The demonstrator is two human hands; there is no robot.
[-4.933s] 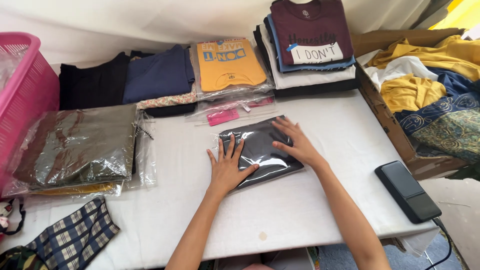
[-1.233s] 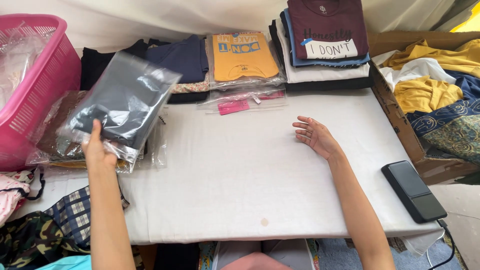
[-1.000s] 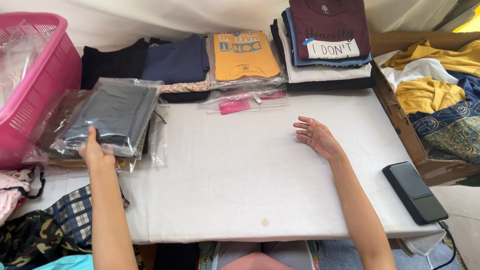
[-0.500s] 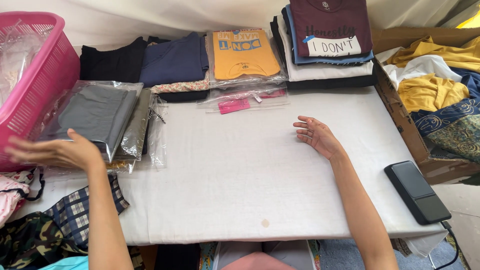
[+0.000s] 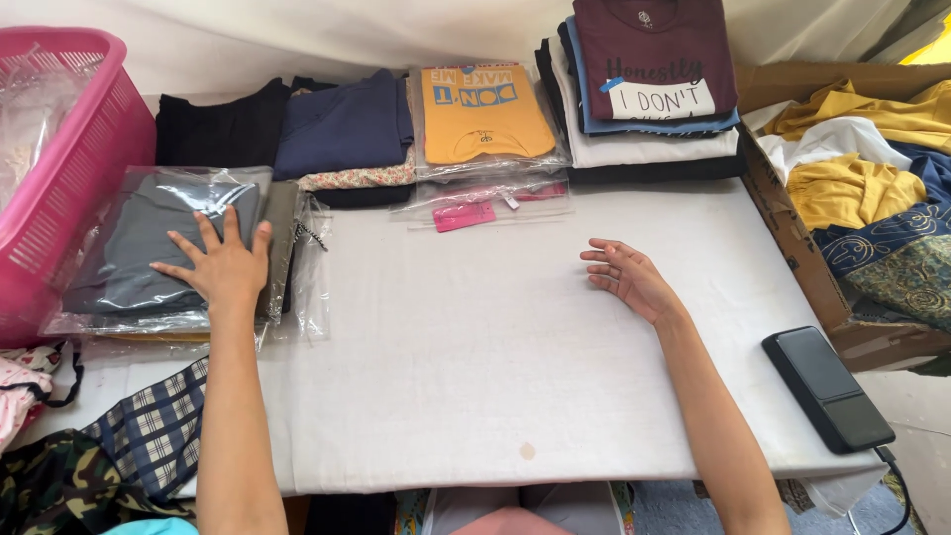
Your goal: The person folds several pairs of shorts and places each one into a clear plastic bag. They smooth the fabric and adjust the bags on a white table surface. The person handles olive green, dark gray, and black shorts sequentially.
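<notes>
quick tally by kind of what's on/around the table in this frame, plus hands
Bagged grey garment under the left hand: 1
Bagged orange shirt: 1
Pink basket: 1
Cardboard box of clothes: 1
Black flat device: 1
Hands, counting the right hand resting on the white table: 2
Total: 7

Pink basket point(image 5: 69, 149), cardboard box point(image 5: 792, 258), black phone point(image 5: 827, 388)
</notes>
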